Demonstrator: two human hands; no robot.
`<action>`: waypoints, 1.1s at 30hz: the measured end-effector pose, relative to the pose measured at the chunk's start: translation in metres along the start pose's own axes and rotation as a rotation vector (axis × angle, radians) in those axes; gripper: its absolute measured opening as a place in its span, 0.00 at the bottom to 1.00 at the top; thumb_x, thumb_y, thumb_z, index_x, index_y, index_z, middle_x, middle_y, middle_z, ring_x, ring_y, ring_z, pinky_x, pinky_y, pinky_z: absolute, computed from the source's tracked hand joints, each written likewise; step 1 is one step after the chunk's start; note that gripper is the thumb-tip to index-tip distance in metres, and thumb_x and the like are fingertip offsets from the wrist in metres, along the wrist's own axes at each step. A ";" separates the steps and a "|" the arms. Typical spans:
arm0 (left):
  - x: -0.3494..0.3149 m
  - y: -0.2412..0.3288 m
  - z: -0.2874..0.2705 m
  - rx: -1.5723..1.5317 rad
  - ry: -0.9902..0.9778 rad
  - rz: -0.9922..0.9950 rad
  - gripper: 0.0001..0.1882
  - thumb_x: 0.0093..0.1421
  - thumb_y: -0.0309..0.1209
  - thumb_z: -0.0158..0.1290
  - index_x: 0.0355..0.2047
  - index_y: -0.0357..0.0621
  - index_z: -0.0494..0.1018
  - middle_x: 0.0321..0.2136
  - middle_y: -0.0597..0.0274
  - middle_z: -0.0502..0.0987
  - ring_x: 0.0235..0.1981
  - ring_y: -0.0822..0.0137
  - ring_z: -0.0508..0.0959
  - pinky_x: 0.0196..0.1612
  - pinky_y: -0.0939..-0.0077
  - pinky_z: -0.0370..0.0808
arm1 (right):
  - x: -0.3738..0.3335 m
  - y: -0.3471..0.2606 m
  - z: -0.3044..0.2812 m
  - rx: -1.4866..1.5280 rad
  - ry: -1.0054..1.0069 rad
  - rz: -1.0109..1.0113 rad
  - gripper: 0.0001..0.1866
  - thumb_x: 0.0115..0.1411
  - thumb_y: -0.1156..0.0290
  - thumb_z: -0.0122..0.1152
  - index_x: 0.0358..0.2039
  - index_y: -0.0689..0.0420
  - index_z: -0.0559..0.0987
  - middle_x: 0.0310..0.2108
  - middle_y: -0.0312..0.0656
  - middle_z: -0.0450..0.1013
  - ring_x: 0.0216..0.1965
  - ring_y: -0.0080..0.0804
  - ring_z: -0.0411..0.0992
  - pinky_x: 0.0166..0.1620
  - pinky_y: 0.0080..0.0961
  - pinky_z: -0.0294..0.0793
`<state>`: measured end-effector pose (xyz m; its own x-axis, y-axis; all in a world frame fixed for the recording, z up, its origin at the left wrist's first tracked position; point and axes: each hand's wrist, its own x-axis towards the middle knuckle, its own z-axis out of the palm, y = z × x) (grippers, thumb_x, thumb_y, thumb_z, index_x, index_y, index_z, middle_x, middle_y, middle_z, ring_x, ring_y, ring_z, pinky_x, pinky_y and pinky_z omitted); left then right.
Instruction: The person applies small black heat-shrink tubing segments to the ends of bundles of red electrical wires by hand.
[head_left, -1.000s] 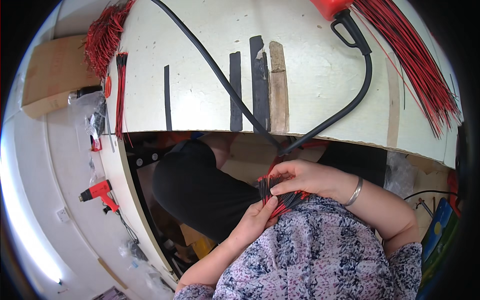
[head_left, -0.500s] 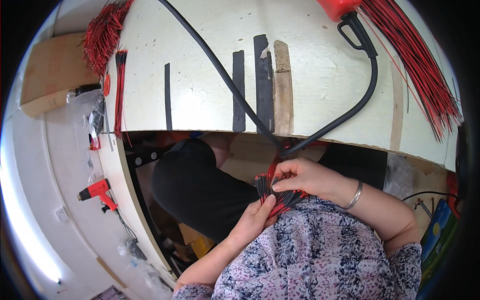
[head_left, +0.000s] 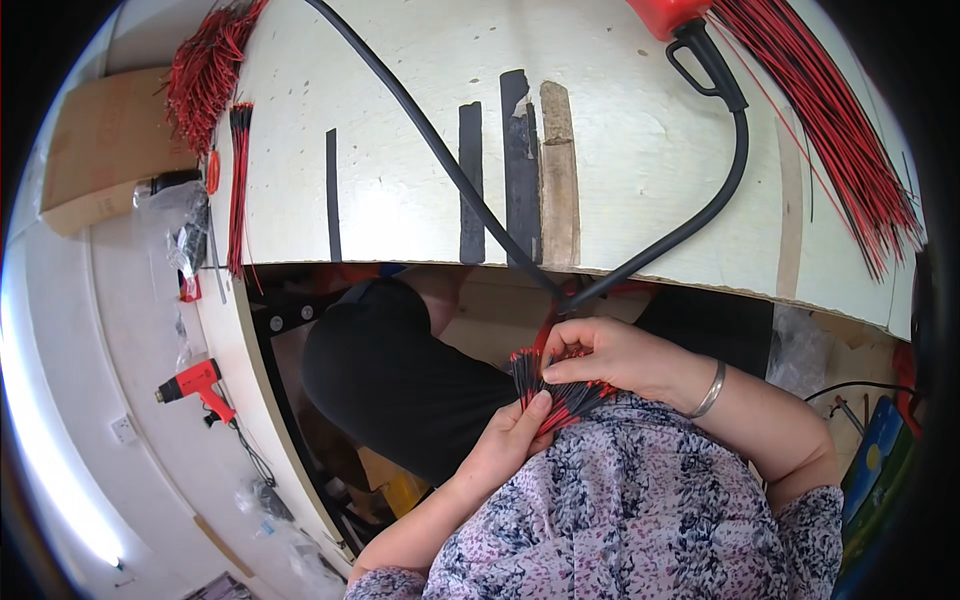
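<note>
A fanned bundle of thin red and black wires (head_left: 574, 404) with red tips lies across my lap at the table's front edge. My left hand (head_left: 510, 436) grips the bundle from its near left side, thumb pressed on top. Over the bundle's far end, my right hand (head_left: 612, 356) has its thumb and forefinger closed together at the wire ends. Its fingers partly cover the wires, and the exact strand between them is too small to make out. A metal bracelet (head_left: 708, 389) circles my right wrist.
A black cable (head_left: 430, 127) loops over the white table (head_left: 400, 60) and its front edge, joined to a red tool (head_left: 668, 14). Red-black wires lie in a large bundle (head_left: 830, 130) at right and smaller bundles (head_left: 239, 185) at left. A red heat gun (head_left: 190, 381) is far left.
The view has shifted slightly, so the tabletop and cable appear a little further left. Both hands stay on the wire bundle in nearly the same pose.
</note>
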<state>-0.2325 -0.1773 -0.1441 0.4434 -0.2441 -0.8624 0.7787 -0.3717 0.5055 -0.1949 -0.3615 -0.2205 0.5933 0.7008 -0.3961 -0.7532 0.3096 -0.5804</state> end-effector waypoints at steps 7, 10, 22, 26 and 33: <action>-0.002 0.006 0.003 -0.008 0.009 -0.028 0.23 0.69 0.46 0.37 0.24 0.45 0.68 0.15 0.76 0.61 0.16 0.83 0.57 0.21 0.86 0.54 | 0.002 0.007 0.000 -0.049 0.045 -0.062 0.07 0.57 0.71 0.62 0.31 0.61 0.76 0.29 0.32 0.73 0.33 0.15 0.68 0.38 0.15 0.68; -0.001 0.000 0.002 -0.020 0.010 -0.021 0.23 0.69 0.47 0.37 0.24 0.45 0.68 0.15 0.76 0.61 0.16 0.83 0.57 0.21 0.86 0.54 | 0.000 0.011 0.002 -0.022 0.092 -0.085 0.09 0.57 0.69 0.62 0.31 0.62 0.76 0.28 0.32 0.73 0.31 0.15 0.68 0.35 0.15 0.68; 0.000 0.000 0.003 -0.014 -0.007 -0.016 0.22 0.69 0.46 0.38 0.25 0.45 0.68 0.16 0.77 0.61 0.17 0.82 0.57 0.21 0.85 0.54 | 0.015 -0.013 -0.009 -0.190 -0.210 0.110 0.13 0.55 0.70 0.64 0.39 0.63 0.78 0.32 0.34 0.75 0.34 0.18 0.71 0.40 0.16 0.70; 0.002 -0.001 0.000 0.003 -0.039 0.003 0.21 0.69 0.46 0.38 0.27 0.45 0.69 0.16 0.77 0.61 0.17 0.82 0.58 0.21 0.85 0.55 | 0.017 0.000 -0.011 -0.151 -0.159 0.051 0.09 0.55 0.74 0.62 0.37 0.62 0.78 0.33 0.35 0.75 0.35 0.18 0.71 0.42 0.16 0.69; 0.002 0.001 -0.002 -0.014 -0.052 -0.006 0.21 0.70 0.45 0.38 0.28 0.44 0.69 0.16 0.77 0.61 0.17 0.83 0.58 0.21 0.86 0.54 | 0.011 0.000 -0.005 -0.069 -0.021 0.015 0.06 0.56 0.76 0.60 0.34 0.62 0.78 0.34 0.35 0.75 0.37 0.19 0.71 0.45 0.17 0.69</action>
<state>-0.2305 -0.1763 -0.1454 0.4155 -0.2878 -0.8629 0.7874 -0.3611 0.4996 -0.1867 -0.3576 -0.2284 0.5755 0.7188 -0.3900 -0.7401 0.2548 -0.6224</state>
